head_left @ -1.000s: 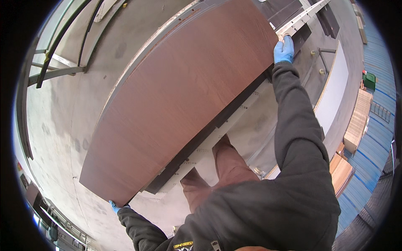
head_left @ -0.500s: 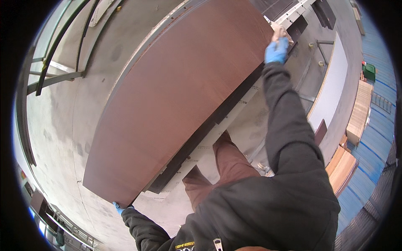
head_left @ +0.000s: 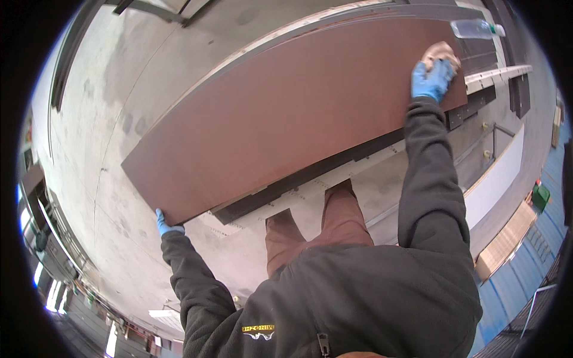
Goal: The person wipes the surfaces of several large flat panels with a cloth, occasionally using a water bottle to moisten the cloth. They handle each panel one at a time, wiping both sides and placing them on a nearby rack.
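A long brown panel (head_left: 286, 113) lies flat in front of me, running from lower left to upper right. My left hand (head_left: 169, 225), in a blue glove, grips its near left corner with the fingers partly hidden by the edge. Over the panel's right end, my right hand (head_left: 433, 80), also blue-gloved, is closed on a crumpled beige cloth (head_left: 440, 53). The cloth rests on the panel's surface. A clear plastic bottle (head_left: 474, 28) with a green cap lies just past the panel's far right corner.
Dark boards (head_left: 262, 200) show beneath the panel's near edge. A pale perforated strip (head_left: 498, 76) extends beyond the right end. Farther right are a white board (head_left: 495, 179), a wood-coloured stack (head_left: 507, 241) and a green container (head_left: 540, 197). Dark metal framing (head_left: 158, 11) stands at the upper left.
The view has turned, so the panel lies more level across it. My right hand and cloth have shifted from the right edge onto the panel's surface. The left hand keeps to its corner.
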